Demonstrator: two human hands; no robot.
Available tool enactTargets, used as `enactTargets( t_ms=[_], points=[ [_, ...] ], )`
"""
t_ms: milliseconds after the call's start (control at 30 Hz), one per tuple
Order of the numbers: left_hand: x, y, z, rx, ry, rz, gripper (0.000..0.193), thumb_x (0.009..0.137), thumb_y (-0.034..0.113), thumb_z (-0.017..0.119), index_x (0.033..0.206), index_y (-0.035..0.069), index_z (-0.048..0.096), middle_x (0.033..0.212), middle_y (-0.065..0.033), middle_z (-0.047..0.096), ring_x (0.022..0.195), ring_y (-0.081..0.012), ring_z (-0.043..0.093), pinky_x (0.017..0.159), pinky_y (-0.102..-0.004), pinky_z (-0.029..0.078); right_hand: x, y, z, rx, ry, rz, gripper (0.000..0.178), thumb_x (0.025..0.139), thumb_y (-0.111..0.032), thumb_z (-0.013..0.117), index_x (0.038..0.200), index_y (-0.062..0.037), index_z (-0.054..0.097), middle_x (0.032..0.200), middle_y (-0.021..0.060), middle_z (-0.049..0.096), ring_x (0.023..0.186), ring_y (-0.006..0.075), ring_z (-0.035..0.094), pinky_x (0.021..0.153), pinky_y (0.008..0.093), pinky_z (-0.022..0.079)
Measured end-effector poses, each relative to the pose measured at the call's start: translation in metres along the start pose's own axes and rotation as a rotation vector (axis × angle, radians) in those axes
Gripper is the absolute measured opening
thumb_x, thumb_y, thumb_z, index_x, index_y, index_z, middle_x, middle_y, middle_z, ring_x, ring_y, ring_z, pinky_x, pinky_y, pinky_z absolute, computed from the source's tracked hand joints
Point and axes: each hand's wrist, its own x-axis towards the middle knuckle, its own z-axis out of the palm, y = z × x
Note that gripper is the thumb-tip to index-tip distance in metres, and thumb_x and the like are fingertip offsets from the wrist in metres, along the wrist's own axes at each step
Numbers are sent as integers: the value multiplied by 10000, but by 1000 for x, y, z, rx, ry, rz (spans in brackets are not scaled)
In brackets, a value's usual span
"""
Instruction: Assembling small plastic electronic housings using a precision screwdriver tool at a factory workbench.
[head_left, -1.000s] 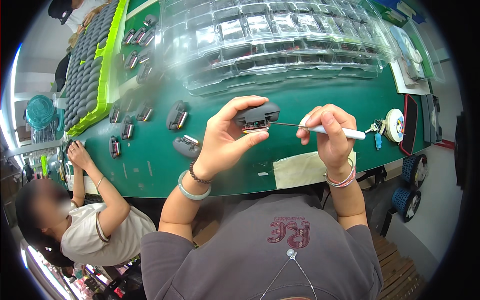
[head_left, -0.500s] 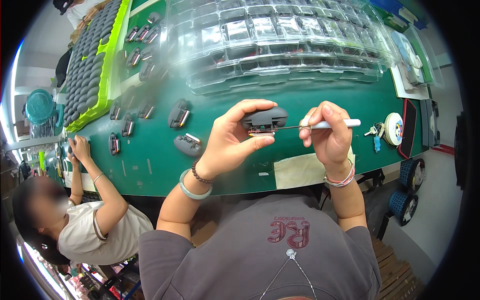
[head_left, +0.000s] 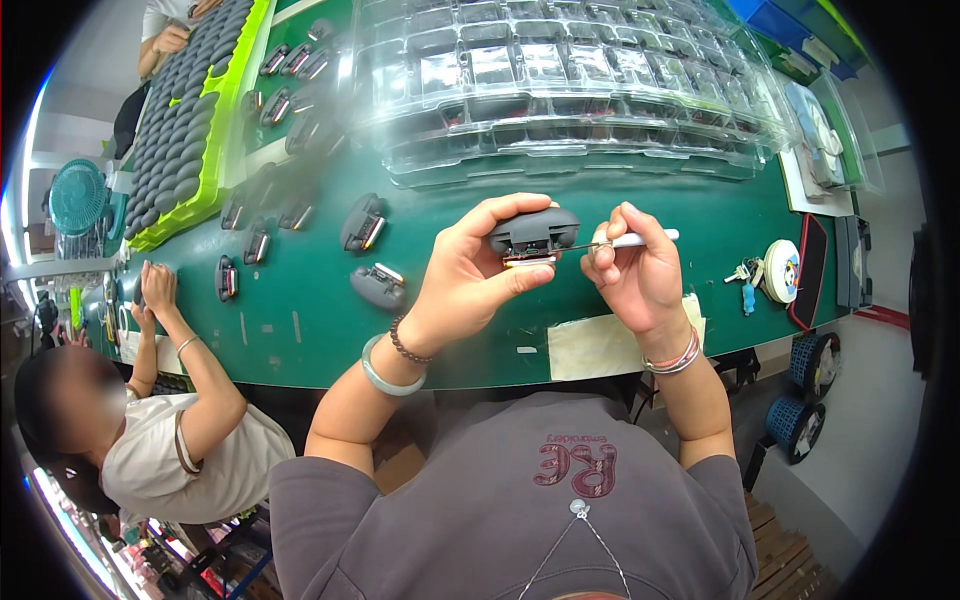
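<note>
Between the thumb and fingers of my left hand [head_left: 455, 280] is a dark grey rounded casing [head_left: 535, 228], held above the table. Its opened side faces me and shows small inner parts, with a pale strip along the lower edge. My right hand [head_left: 642, 280] pinches a slim tool with a white handle [head_left: 658, 237] and a thin metal shaft. The shaft points left, its end at the right side of the casing; whether it touches inside cannot be made out. Two similar grey casings, one upper [head_left: 364, 222] and one lower [head_left: 378, 287], lie left of my left hand.
Stacked clear plastic trays [head_left: 580, 150] fill the far side of the green table [head_left: 460, 360]. A lime-green crate [head_left: 205, 205] of grey shells stands left, near more casings. Keys [head_left: 742, 272], a round white case [head_left: 782, 270] and a beige sheet [head_left: 600, 350] lie right. A co-worker [head_left: 190, 440] sits left.
My right hand has moved slightly left, closer to the casing, and the tool's handle appears more foreshortened. The left hand keeps its hold on the casing. The whole view has shifted a little.
</note>
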Motion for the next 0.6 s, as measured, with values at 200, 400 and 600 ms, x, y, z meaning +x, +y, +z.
enactTargets(
  t_ms=[200,400,600],
  points=[
    [3,-1,-5,359,12,264,436,741,-32,660,1150,3,515,1153,-109,507,1016,-180,543,828,-281,509,-11,-2,11,-445,-15,-391,340,906,-219,404,722,26,552,620,172,575,501,207,533,475,292,442],
    [2,1,-9,422,13,317,440,732,-40,655,1148,13,520,1162,-120,494,1034,-188,531,790,-272,531,-14,-1,10,-549,-83,-567,354,895,-206,393,699,51,538,627,190,566,488,219,539,443,286,444],
    [0,0,-10,354,-1,235,477,727,-35,677,1163,-22,485,1200,-151,483,1069,-199,506,880,-307,460,-14,-2,10,-488,-88,-563,350,893,-197,395,691,52,536,630,187,567,487,218,544,442,284,442]
  ],
)
